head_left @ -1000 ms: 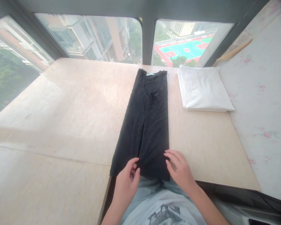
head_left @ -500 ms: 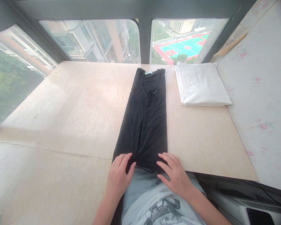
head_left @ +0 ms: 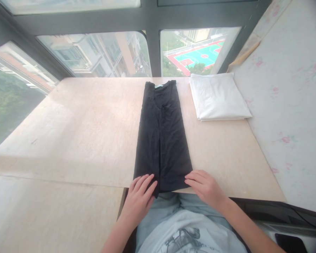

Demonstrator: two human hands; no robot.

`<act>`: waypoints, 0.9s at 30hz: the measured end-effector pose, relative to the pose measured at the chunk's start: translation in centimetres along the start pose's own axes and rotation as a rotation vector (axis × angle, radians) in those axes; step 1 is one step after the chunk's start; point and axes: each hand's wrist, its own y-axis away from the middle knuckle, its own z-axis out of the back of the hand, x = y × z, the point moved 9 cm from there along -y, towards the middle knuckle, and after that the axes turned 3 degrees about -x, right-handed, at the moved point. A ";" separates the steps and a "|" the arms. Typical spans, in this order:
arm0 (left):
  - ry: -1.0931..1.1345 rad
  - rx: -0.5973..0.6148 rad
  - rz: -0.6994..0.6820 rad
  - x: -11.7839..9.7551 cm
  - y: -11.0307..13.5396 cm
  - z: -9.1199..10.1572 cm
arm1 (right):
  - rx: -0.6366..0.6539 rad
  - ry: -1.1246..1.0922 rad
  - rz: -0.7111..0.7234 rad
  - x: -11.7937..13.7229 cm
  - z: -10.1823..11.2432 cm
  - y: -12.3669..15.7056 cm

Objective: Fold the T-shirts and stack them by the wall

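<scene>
A black top [head_left: 160, 140] with a scooped neck and a line down its middle lies lengthwise on the pale board, its neck end towards the window. My left hand [head_left: 142, 193] bends its fingers over the lower left hem, the thumb tucked at the edge. At the lower right corner, the closed fingertips of my right hand [head_left: 206, 186] pinch the fabric. The hem reaches the board's front edge, and its left part dips slightly over it.
A folded white cloth [head_left: 218, 98] lies to the right of the top, by the flowered wall [head_left: 287, 140]. Windows rise behind the board [head_left: 89, 133]. A dark phone-like object [head_left: 291, 243] rests low at the right, below the board's edge.
My right hand has moved right, drawing the lower right corner outward, so the hem is wider there. My left hand has closed over the left hem. The view has tipped up and shifted slightly.
</scene>
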 end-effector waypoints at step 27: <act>0.173 -0.131 0.114 -2.6 -2.2 -0.9 | 0.034 -0.130 -0.237 0.0 -3.0 -4.0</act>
